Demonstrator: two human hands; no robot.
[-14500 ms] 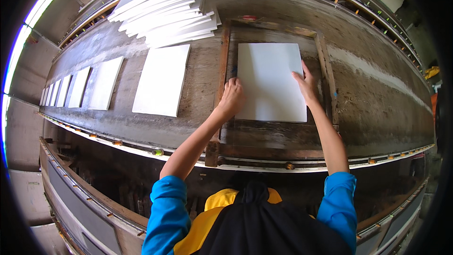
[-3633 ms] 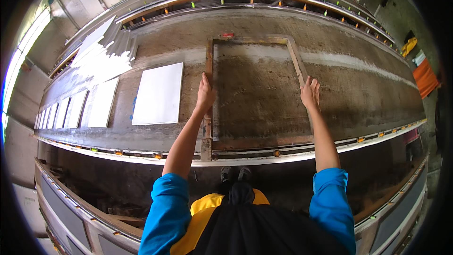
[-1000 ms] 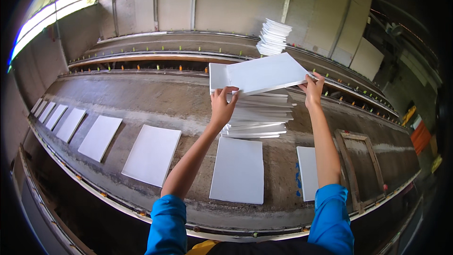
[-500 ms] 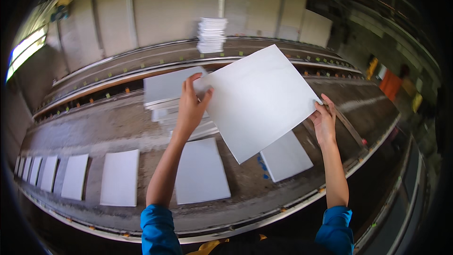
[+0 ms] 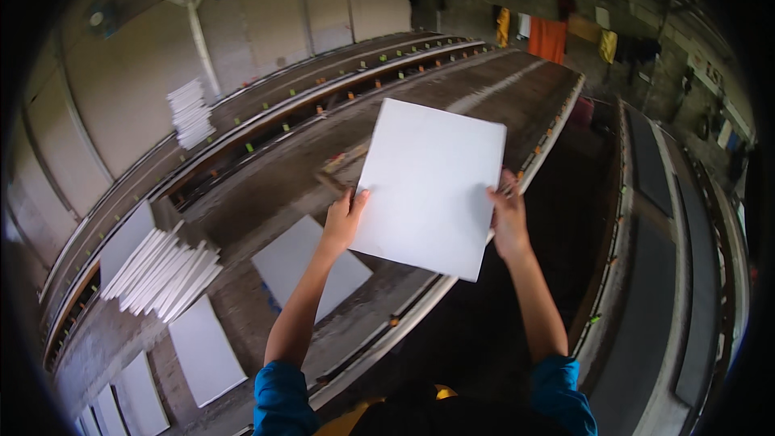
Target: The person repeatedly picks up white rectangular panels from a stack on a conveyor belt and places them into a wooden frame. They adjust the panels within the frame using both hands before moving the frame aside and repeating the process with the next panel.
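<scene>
Panel in hand (image 5: 428, 190): white, rectangular, held up in front of the long near edge of the surface (image 5: 258, 202), its top leaning toward half past twelve; directions below run from its middle.
Left hand (image 5: 343, 222): at its edge between eight and nine o'clock, thumb on the near face.
Right hand (image 5: 508, 218): at three o'clock, thumb likewise on the face, slightly blurred.
Fingers: both hands pinching the panel by its sides.
Wooden frame (image 5: 347, 160): near ten o'clock, on the surface, partly hidden by the panel.
Lying panel (image 5: 286, 258): eight o'clock, white, left forearm crossing before it, blue marks (image 5: 270, 295) beside it.
Uneven stack (image 5: 165, 274): between eight and nine o'clock, white panels.
Far stack (image 5: 190, 113): half past nine, near a pale post (image 5: 202, 40).
Orange cloth (image 5: 547, 40): one o'clock, hanging.
</scene>
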